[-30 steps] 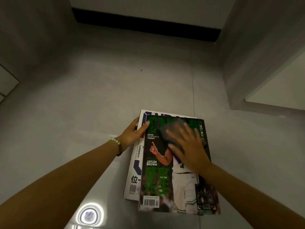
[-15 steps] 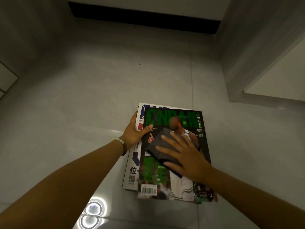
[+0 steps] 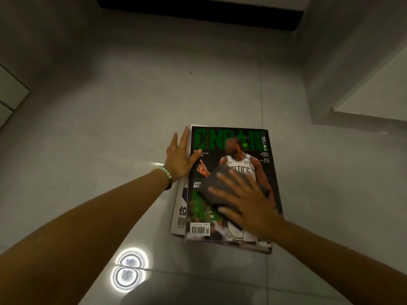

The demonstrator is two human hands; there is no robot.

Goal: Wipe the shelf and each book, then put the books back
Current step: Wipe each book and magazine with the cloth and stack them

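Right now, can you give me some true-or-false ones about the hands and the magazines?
1. The right hand presses a grey cloth on the green magazine. True.
2. The left hand lifts the green magazine into the air. False: it rests flat on the left edge of the pile, fingers straight, and the magazine lies flat.
3. A white magazine lies under the green one. True.
4. The magazines stand upright on a shelf. False: they lie flat on the grey floor.
5. The bead bracelet is on the right wrist. False: it is on the left wrist.
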